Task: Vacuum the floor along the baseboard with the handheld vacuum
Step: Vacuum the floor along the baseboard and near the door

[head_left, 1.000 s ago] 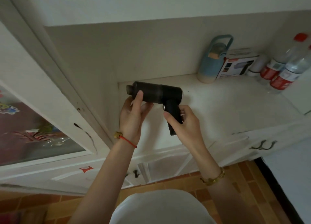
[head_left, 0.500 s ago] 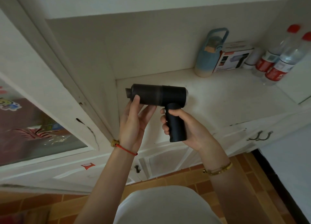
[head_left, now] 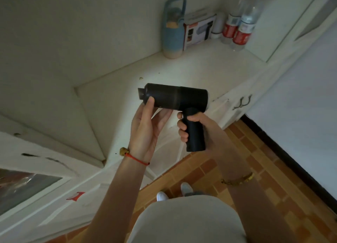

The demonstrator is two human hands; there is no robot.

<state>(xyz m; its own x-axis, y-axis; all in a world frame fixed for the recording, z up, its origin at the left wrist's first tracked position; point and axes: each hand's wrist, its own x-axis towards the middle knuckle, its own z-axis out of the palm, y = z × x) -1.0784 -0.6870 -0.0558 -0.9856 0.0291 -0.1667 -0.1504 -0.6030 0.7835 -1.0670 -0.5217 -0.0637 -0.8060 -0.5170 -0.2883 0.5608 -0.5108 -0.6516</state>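
We hold the handheld vacuum [head_left: 175, 98] in mid-air before the shelf [head_left: 164, 73], right grip [head_left: 193, 127] clenched round its handle, left grip [head_left: 145, 131] released, fingers [head_left: 150, 104] only touching the barrel. Swinging down toward the dark baseboard [head_left: 291, 162] at right, we might knock the nozzle on the cupboard [head_left: 231, 96].

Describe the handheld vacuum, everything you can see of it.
The handheld vacuum is matte black, plastic by its look, and pistol-shaped: a horizontal barrel with a short nozzle at its front and a handle below its rear. It is in the air before the white cabinet. The right hand grips the handle; the left hand touches the barrel's front with straight fingers.
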